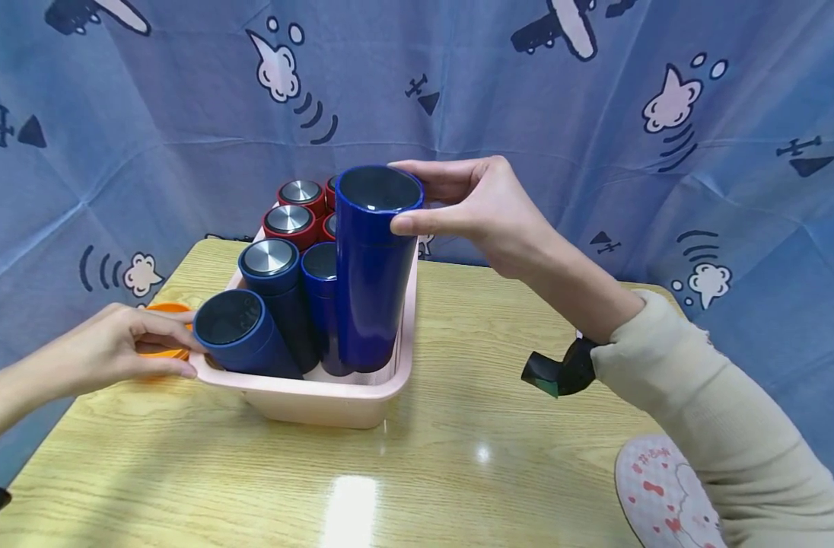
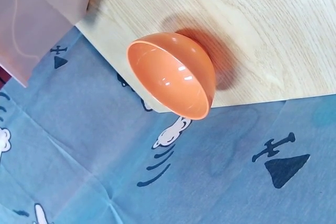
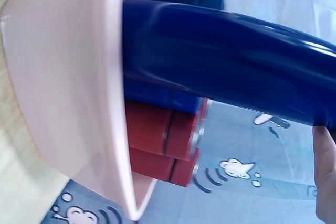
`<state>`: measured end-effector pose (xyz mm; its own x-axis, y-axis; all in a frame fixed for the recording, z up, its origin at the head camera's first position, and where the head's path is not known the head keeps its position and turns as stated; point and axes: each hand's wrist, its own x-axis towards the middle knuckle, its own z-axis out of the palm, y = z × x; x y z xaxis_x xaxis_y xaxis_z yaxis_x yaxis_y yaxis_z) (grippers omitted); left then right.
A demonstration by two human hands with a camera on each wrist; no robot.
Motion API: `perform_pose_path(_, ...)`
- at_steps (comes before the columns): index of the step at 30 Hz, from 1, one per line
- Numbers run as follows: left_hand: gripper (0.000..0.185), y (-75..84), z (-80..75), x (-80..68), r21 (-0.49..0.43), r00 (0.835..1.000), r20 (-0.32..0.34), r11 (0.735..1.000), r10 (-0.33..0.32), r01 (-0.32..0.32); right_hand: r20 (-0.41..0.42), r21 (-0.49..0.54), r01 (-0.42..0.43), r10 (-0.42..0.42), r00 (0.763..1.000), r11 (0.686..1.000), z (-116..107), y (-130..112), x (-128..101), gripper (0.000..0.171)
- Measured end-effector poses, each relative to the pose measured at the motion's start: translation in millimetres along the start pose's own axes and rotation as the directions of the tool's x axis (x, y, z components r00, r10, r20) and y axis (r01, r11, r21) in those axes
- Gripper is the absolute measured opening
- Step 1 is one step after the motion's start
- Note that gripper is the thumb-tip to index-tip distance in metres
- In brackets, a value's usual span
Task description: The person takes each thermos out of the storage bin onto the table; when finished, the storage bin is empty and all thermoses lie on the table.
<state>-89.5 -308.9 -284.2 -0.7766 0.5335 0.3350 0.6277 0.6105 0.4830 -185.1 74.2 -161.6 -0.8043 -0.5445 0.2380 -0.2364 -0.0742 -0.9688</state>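
The left hand rests at the left edge of the pink basket, its grip loosely curved about the rim of a tilted blue cup, with an orange bowl just behind it on the worktop. Inside the basket stand more blue tumblers and, at the back, red ones with steel lids. Farther right, the right hand pinches the rim of a tall blue tumbler, upright in the basket's near right corner.
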Motion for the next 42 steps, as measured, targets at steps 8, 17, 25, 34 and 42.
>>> perform_pose_path(8,0.038,-1.0,1.7,0.1,-0.012,1.000,-0.003,1.000,0.004,-0.004,-0.028,-0.041,0.118,-0.119,0.992,0.992,-10,-31,2,0.041)
perform_pose_path(17,0.038,-1.2,1.8,0.8,-0.009,1.000,-0.009,1.000,0.011,-0.011,-0.109,-0.057,0.141,-0.146,0.983,0.988,-34,-51,-3,0.040)
perform_pose_path(25,0.039,-1.7,2.0,-0.3,-0.008,1.000,-0.011,1.000,0.000,0.000,-0.163,-0.033,0.130,-0.133,0.978,0.991,-64,-51,-13,0.042)
perform_pose_path(34,0.040,-4.1,1.8,-1.7,-0.043,1.000,-0.008,0.999,0.015,-0.015,-0.179,-0.030,0.080,-0.084,0.980,0.996,-95,-35,-25,0.042)
perform_pose_path(42,0.041,-5.0,2.6,-2.1,-0.038,1.000,-0.011,0.999,0.016,-0.017,-0.175,0.037,0.101,-0.093,0.980,0.994,-110,-9,-39,0.039)
